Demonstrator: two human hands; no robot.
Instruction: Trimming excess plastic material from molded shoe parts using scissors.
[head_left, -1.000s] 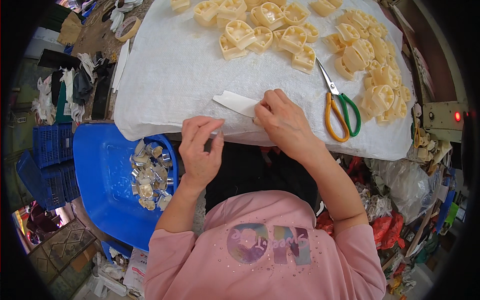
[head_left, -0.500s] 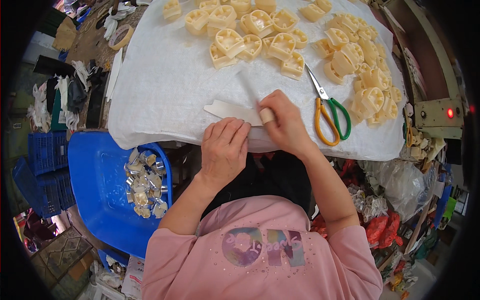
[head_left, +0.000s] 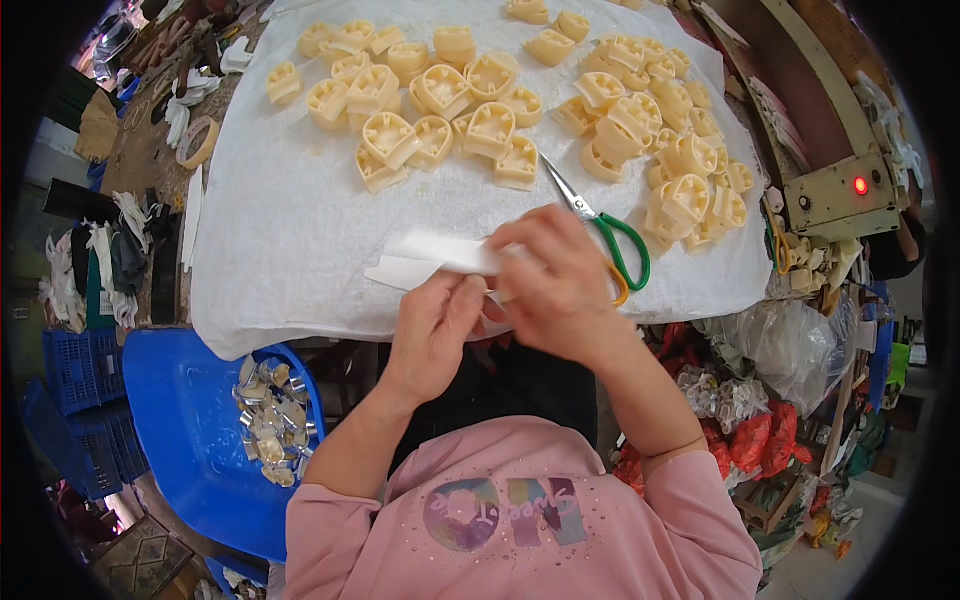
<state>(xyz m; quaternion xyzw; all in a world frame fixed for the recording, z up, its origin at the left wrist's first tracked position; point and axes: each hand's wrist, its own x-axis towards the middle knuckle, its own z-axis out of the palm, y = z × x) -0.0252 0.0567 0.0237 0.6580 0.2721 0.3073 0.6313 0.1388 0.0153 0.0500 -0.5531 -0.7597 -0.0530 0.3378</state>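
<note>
Blurring by the table's near edge, your right hand is now swinging a white piece over the strip; I can't tell either grip

White cloth covers the worktop, cream molded pieces scattered around 11 o'clock, a chunkier pile at 2, scissors at 4ish, pale strip roughly 7–8.
</note>
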